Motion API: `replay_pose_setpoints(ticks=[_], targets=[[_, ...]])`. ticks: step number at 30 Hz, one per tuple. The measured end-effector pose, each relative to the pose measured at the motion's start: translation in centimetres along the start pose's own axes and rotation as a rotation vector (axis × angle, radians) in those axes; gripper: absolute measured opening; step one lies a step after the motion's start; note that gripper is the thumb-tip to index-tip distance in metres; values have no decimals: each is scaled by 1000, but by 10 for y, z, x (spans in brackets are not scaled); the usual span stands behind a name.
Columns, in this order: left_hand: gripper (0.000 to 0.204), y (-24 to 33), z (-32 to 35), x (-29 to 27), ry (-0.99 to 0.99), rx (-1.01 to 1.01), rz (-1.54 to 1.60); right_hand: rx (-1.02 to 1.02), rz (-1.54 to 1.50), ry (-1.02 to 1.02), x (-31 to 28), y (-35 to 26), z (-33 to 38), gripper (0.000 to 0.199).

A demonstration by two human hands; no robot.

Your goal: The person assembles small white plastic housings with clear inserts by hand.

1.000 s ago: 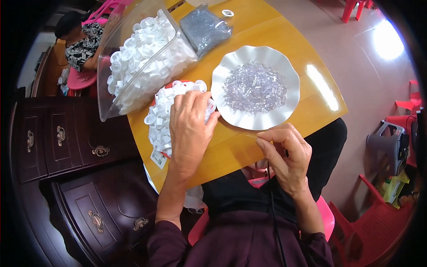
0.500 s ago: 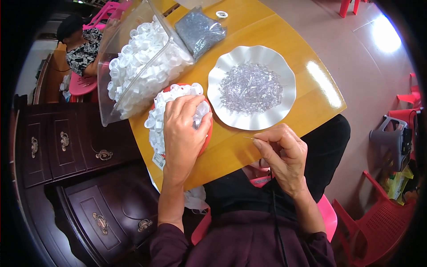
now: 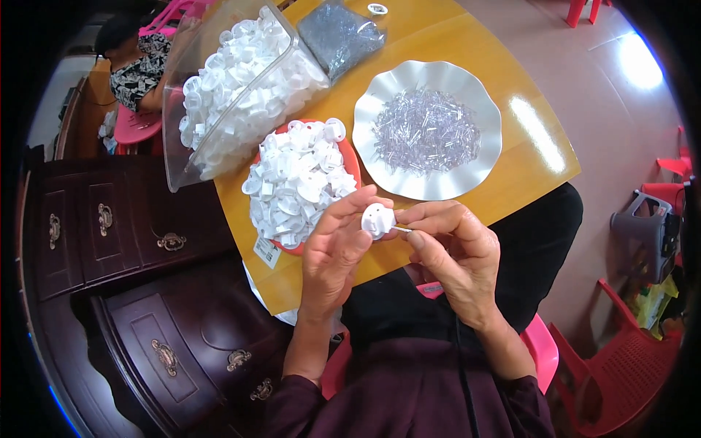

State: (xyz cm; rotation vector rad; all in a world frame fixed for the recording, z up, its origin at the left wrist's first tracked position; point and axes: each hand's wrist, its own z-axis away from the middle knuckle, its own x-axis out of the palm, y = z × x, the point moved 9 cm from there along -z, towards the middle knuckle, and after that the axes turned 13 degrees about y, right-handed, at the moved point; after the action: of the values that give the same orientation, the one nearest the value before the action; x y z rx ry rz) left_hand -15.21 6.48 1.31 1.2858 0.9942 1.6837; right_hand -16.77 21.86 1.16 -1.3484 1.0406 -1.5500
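My left hand [image 3: 332, 252] grips a small round white plastic part [image 3: 377, 219] with small holes in its face. Its fingertips and thumb hold the part upright in front of the table's near edge. Pinched in my right hand [image 3: 460, 255] is a thin clear rod [image 3: 401, 229], whose tip meets the side of the white part; whether it is inside cannot be made out. Beyond my left hand, similar white parts [image 3: 296, 182] are heaped in a red dish [image 3: 353, 157]. A scalloped white plate [image 3: 491, 135] with many short clear rods [image 3: 427, 131] lies beyond my right hand.
A clear plastic bin [image 3: 174, 135] full of white parts leans at the table's far left. Beside it lies a bag [image 3: 339, 40] of greyish contents. Dark drawers [image 3: 139, 252] stand left of the wooden table [image 3: 529, 171]. Another person [image 3: 139, 69] sits at the far left.
My left hand has come from the heap toward my right hand, bringing a white part. The rod in my right hand now touches that part. The view has shifted slightly.
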Motion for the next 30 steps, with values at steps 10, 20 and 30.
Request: replay_pose_setpoints(ticks=[10,20,30], targets=[[43,-22,4,2,-63,-117,74,-297,233,-21,-3,-19,6,9],[45,-29,0,-2,-25,-203,44,-247,182,-20,-2,-15,8,10],[43,-30,-1,-1,-48,-188,28,-225,268,-9,-5,-12,6,13]])
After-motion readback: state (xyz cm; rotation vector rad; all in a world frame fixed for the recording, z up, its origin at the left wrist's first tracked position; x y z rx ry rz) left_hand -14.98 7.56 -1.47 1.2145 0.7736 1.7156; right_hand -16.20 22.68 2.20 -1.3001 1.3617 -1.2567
